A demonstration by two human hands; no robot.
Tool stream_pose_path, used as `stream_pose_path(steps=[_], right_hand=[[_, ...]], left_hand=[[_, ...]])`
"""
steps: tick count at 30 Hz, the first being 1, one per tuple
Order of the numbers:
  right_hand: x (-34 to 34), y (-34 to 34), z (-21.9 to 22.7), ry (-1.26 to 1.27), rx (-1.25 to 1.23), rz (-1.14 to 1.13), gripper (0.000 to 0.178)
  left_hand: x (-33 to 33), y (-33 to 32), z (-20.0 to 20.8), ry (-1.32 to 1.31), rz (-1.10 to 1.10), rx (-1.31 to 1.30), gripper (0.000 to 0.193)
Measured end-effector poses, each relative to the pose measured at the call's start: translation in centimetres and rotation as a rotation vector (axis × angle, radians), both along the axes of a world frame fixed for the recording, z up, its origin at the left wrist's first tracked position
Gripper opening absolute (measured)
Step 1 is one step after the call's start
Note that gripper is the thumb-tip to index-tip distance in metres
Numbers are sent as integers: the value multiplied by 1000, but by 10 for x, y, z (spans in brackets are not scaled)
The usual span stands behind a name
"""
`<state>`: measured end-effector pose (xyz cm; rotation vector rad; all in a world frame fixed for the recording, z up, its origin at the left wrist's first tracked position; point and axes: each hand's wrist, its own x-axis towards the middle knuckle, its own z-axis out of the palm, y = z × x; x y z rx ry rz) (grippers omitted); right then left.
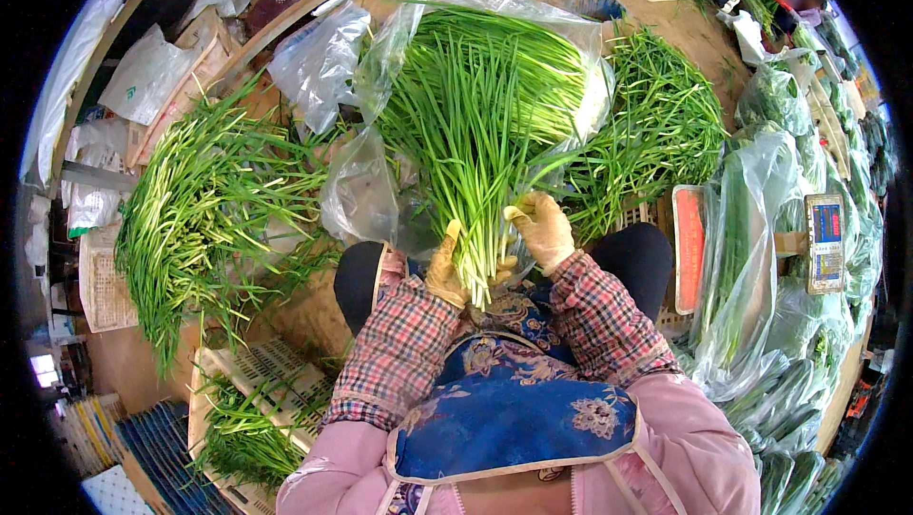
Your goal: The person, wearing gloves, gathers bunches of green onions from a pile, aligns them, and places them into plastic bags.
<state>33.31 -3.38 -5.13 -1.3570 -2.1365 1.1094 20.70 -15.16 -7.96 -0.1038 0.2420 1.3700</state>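
Over my lap I hold a bunch of garlic chives [475, 220] with its pale cut ends toward me and its green leaves pointing away. My left hand [444, 271], in a pale yellowish glove, is closed round the left side near the stem ends. The gloved right hand [546, 233] grips the right side, thumb on top and some fingers partly hidden behind the stems. Beyond the bunch, a large pile of chives [542, 77] lies in an open clear plastic bag [380, 58]; the held leaves overlap it.
Loose chives [204, 220] heap at the left, and another heap [656, 125] lies on the right. A crate [285, 368] with chives stands at lower left. Bagged greens [747, 249], a red-and-white tray [689, 249] and a small scale-like box [825, 244] are at right.
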Motion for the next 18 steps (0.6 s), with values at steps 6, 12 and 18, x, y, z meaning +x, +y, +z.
stream_pose_path(steps=[6,12,18], right_hand=[[-19,-7,16,61,-127,103,37],[-18,-7,-2,71,-272,97,30],[-8,-21,-33,753,-1029,-492,12]], left_hand=[[2,-6,-19,476,-13,-315,36],[26,12,3,1255,-2,-346,31],[18,-2,-3,680,87,-379,34]])
